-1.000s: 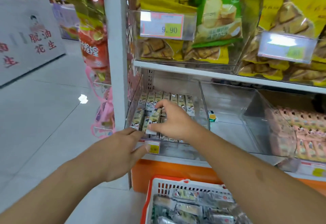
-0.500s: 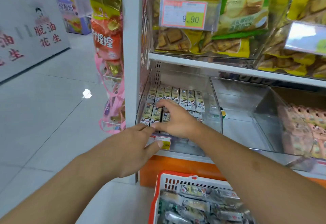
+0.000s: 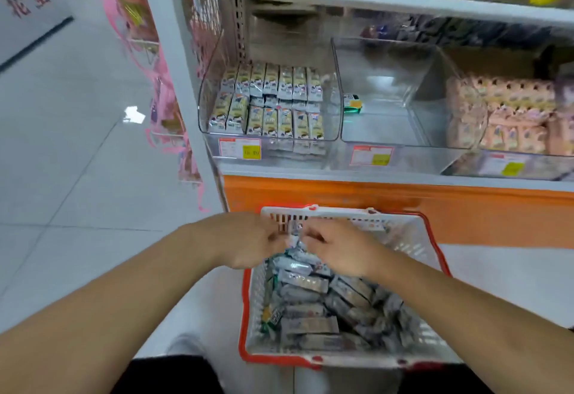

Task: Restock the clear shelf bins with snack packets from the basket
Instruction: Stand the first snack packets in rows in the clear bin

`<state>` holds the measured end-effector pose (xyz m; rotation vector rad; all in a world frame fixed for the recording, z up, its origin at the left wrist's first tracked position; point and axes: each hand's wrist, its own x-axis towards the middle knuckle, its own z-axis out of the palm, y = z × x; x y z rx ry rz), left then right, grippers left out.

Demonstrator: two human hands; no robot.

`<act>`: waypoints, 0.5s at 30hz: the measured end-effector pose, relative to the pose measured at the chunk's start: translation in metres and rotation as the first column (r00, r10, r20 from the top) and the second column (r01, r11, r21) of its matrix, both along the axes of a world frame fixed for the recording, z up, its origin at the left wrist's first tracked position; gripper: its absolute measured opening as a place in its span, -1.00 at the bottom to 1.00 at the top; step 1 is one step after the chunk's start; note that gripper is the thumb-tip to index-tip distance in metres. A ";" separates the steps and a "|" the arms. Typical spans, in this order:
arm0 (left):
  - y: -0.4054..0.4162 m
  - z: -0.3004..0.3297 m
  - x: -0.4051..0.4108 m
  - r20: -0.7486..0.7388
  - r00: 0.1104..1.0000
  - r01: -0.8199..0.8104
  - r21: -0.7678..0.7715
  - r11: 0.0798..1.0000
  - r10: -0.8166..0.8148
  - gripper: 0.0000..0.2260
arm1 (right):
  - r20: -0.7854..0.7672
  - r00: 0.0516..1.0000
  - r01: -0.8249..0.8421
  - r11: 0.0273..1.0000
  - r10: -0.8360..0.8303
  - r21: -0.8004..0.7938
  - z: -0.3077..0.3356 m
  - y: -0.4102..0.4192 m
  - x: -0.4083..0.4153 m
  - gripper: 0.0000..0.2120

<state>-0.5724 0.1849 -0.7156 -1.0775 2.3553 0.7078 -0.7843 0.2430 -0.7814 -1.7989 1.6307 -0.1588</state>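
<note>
Head view showed both hands down at the far rim of the white slatted plastic basket with red rim, which sat on the floor just below the orange shelf base, probably parked there so packets were a short lift from the bins. Left hand and right hand met fingertip to fingertip over the pile of silvery-grey snack packets; fingers looked curled, but motion blur hid whether either actually pinched a packet, so grip could not be told. Packets lay directly under and at 6 o'clock of both hands, heaped loosely. Clear plastic left shelf bin, at 12 o'clock, held neat rows of cream packets, partly filled. Clear middle bin, at 1 o'clock, looked nearly bare.
</note>
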 end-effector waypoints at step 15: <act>0.041 -0.093 -0.004 0.245 0.963 -0.147 0.112 0.983 0.116 -0.49 | -0.327 0.894 -0.176 0.910 0.307 0.375 -0.127 0.079 0.017 -0.42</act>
